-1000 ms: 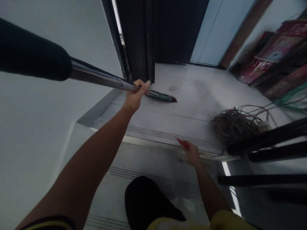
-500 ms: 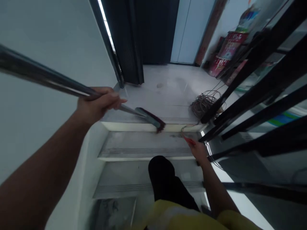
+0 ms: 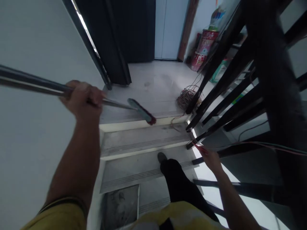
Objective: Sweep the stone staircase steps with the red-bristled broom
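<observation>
My left hand (image 3: 82, 99) is closed round the metal pole of a broom (image 3: 117, 103), which slants down from the left edge. The green broom head (image 3: 141, 110), with dark red bristles, is by the edge of the landing at the top of the stairs. At the right, my right hand (image 3: 211, 159) is closed on a slim red object (image 3: 200, 149) beside the dark railing bars; its exact kind is unclear. A thin loose wire (image 3: 176, 123) trails over the top step.
Grey stairs (image 3: 134, 169) run between a white wall (image 3: 31, 127) and the dark railing (image 3: 271, 80). A tangled wire bundle (image 3: 185, 97) lies on the landing, with stacked paint buckets (image 3: 202, 48) behind. A dark square panel (image 3: 120, 206) is on a lower step.
My right hand with the red object has moved right, to the railing. The view has shifted, and a foot now shows on a step. My left hand still grips the broom.
</observation>
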`<state>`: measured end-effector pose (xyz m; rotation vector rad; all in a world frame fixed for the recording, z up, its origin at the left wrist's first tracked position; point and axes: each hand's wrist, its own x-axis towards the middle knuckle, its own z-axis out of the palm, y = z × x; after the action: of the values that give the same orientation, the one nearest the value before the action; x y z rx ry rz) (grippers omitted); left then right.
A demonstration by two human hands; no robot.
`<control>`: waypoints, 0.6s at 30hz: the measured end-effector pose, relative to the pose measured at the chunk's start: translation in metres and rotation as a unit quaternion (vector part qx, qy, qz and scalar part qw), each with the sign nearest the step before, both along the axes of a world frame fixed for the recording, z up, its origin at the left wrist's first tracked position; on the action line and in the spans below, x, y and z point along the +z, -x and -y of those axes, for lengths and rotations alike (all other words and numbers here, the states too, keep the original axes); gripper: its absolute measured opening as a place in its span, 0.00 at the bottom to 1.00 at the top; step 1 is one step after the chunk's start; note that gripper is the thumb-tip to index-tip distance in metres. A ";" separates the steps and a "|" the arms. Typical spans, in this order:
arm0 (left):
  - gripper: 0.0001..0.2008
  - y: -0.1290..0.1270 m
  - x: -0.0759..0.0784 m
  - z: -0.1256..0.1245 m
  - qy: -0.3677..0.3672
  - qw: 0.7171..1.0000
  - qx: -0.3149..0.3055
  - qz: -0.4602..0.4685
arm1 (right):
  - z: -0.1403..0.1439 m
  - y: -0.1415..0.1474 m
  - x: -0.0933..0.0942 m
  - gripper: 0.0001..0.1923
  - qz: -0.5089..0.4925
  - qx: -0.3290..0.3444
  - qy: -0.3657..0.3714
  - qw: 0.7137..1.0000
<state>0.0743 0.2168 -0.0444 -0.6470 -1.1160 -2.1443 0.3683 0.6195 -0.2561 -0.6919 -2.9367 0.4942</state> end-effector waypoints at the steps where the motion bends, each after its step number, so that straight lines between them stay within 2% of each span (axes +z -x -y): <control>1: 0.23 0.013 -0.002 -0.023 0.001 1.000 -0.031 -0.002 | -0.006 -0.007 -0.001 0.18 0.001 -0.009 0.001 1.000; 2: 0.27 0.027 -0.006 -0.050 -0.037 0.998 -0.056 0.000 | -0.012 -0.013 -0.003 0.19 -0.001 -0.019 0.002 1.000; 4: 0.32 0.055 -0.020 -0.107 -0.040 0.994 -0.102 0.025 | -0.023 -0.023 -0.008 0.21 -0.007 -0.041 0.002 0.999; 7: 0.37 0.092 -0.057 -0.189 -0.006 0.982 -0.161 0.095 | -0.038 -0.034 -0.018 0.21 -0.014 -0.065 0.004 0.998; 9: 0.39 0.110 -0.081 -0.222 0.036 0.963 -0.219 0.156 | -0.045 -0.038 -0.024 0.20 -0.010 -0.070 0.006 0.997; 10: 0.39 0.117 -0.089 -0.228 0.063 0.951 -0.253 0.164 | -0.048 -0.038 -0.026 0.20 -0.007 -0.070 0.007 0.997; 11: 0.39 0.123 -0.094 -0.225 0.080 0.944 -0.270 0.172 | -0.049 -0.038 -0.028 0.19 -0.002 -0.067 0.010 0.998; 13: 0.37 0.131 -0.091 -0.195 0.083 0.944 -0.260 0.185 | -0.048 -0.035 -0.030 0.19 0.004 -0.054 0.019 0.998; 15: 0.34 0.134 -0.076 -0.140 0.076 0.952 -0.195 0.222 | -0.044 -0.029 -0.031 0.19 0.005 -0.035 0.021 0.999; 18: 0.26 0.125 -0.045 -0.042 0.078 0.953 -0.108 0.271 | -0.032 -0.018 -0.031 0.20 0.013 -0.002 0.021 1.000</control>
<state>-0.0506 0.2583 -0.0890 -0.2516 -1.5754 -2.5234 0.3862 0.6519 -0.2867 -0.7133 -2.9565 0.5514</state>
